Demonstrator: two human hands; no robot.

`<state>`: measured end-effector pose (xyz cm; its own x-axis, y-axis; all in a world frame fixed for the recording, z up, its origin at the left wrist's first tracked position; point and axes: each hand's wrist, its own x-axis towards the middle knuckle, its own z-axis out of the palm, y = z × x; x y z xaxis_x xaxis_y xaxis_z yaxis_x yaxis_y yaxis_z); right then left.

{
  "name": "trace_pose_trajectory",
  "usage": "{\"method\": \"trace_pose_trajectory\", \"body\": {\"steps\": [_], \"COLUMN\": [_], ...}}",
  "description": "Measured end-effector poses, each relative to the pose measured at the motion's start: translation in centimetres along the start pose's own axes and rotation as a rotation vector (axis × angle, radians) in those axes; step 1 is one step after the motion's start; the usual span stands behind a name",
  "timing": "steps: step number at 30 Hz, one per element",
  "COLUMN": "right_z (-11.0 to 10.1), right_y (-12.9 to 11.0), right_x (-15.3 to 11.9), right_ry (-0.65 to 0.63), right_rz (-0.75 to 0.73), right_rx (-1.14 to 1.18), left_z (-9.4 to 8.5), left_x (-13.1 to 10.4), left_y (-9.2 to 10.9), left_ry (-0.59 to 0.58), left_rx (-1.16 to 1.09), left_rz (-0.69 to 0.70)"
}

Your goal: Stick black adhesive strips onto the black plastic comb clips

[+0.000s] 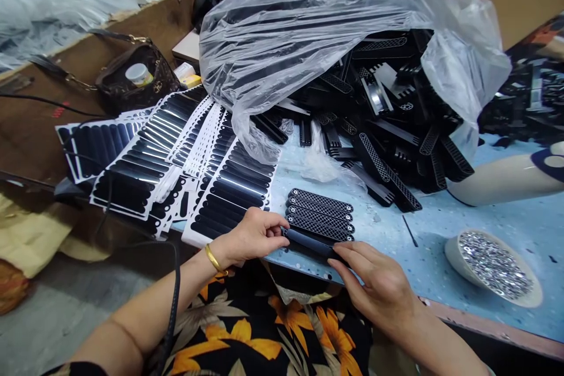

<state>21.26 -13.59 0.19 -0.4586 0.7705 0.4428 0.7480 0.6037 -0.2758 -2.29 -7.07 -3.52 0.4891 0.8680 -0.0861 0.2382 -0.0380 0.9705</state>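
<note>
A narrow black strip with rounded ends [308,242] is stretched between my two hands near the table's front edge. My left hand [253,235] pinches its left end between thumb and fingertips. At the other end, the thumb and fingers of my right hand [381,279] close on it. Just beyond the strip, several black plastic pieces with a diamond lattice [320,210] lie side by side, each with a small metal ring at its ends. The strip lies over or against the nearest piece; whether it touches is unclear. Sheets of black stickers [235,191] are left of my left hand.
A clear plastic bag [282,29] spills a heap of black plastic parts [374,155] across the light blue table [423,270]. At right stand a white bowl of small metal rings [493,267] and a white curved object [506,179]. A brown handbag [132,79] sits back left.
</note>
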Motion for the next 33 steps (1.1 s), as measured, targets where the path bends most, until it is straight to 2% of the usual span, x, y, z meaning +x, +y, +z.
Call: {"method": "trace_pose_trajectory", "body": {"steps": [27, 33], "right_z": [0.11, 0.18], "right_y": [0.18, 0.02], "right_x": [0.54, 0.59], "right_ry": [-0.116, -0.132], "right_rz": [-0.075, -0.038], "right_rx": [-0.140, -0.099], "left_z": [-0.17, -0.30], "left_x": [-0.03, -0.14], "left_y": [0.06, 0.57], "left_ry": [-0.003, -0.008], "left_rx": [0.003, 0.037], "left_rz": [0.020, 0.030]}}
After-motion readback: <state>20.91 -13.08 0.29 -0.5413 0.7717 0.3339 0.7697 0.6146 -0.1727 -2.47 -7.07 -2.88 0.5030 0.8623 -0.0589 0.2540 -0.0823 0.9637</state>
